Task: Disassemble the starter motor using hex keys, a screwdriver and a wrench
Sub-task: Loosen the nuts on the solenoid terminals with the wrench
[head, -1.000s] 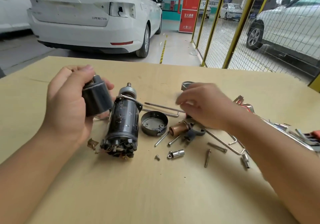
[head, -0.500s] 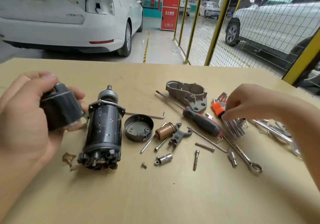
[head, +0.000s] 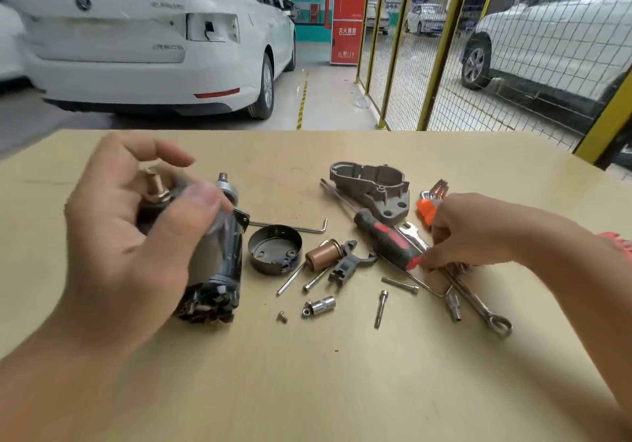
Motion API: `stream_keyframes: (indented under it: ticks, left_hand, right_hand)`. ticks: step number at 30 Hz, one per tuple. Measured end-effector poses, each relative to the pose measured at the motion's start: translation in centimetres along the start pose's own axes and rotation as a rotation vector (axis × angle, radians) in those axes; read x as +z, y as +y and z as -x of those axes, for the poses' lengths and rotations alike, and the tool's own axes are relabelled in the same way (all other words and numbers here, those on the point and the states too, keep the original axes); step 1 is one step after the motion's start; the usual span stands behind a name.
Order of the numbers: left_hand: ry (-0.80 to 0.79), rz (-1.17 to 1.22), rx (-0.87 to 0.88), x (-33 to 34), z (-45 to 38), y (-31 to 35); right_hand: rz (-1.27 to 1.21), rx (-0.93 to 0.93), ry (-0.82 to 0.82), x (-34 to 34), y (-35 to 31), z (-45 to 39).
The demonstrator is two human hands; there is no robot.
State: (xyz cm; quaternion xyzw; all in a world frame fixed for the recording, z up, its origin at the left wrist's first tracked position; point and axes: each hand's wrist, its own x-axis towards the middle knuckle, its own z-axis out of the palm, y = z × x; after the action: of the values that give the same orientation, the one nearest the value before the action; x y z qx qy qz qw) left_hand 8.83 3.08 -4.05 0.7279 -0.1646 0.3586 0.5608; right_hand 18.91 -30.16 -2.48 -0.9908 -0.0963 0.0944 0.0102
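My left hand (head: 130, 236) grips a dark cylindrical solenoid (head: 154, 198) with a brass terminal, holding it above the table in front of the black starter motor body (head: 229, 263), which lies on the table. My right hand (head: 478, 233) reaches down with curled fingers to the tools at the butt of the red-and-black screwdriver (head: 383, 236). Its fingertips hide what they touch. A combination wrench (head: 478, 308) runs out from under that hand. The orange hex key holder (head: 424, 207) sits just behind it.
Removed parts lie between the hands: a round end cap (head: 273, 250), a copper plunger (head: 323, 253), a black fork lever (head: 345, 260), the grey nose housing (head: 372, 185), a loose hex key (head: 294, 228), a socket (head: 321, 305), bolts (head: 400, 284) and a small screw (head: 282, 316).
My left hand has lifted and turned the solenoid in front of the motor body. My right hand has dropped from the hex key set to the tools by the screwdriver handle.
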Motion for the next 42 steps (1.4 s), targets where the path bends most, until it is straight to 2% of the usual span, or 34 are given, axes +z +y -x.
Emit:
stream_keyframes:
  ticks: [3, 7, 15, 20, 28, 37, 42]
  left_hand:
    - [-0.136, 0.046, -0.069, 2.8, 1.7, 3.0]
    - [-0.213, 0.068, -0.180, 4.0, 2.7, 3.0]
    - [-0.243, -0.009, -0.049, 4.4, 3.6, 2.5]
    - [-0.294, 0.045, -0.004, 4.5, 3.6, 2.3]
    - [-0.390, 0.113, 0.060, 4.4, 3.4, 2.5]
    - [-0.541, 0.113, 0.087, 4.4, 3.7, 2.4]
    - [-0.714, 0.046, 0.139, 4.9, 4.8, 2.5]
  right_hand:
    - [-0.028, 0.042, 0.023, 0.6, -0.3, -0.5]
    - [-0.176, 0.103, 0.032, 1.1, -0.3, -0.8]
    - [-0.241, 0.091, -0.014, 1.3, -0.1, -1.0]
    - [-0.299, 0.125, 0.036, 1.7, 0.5, -1.3]
    - [-0.092, 0.076, 0.230, 1.7, 0.8, -1.2]
    - [0.100, 0.143, 0.192, 1.8, 0.7, -1.3]
    - [0.005, 0.121, 0.122, 1.5, 0.9, -1.2]
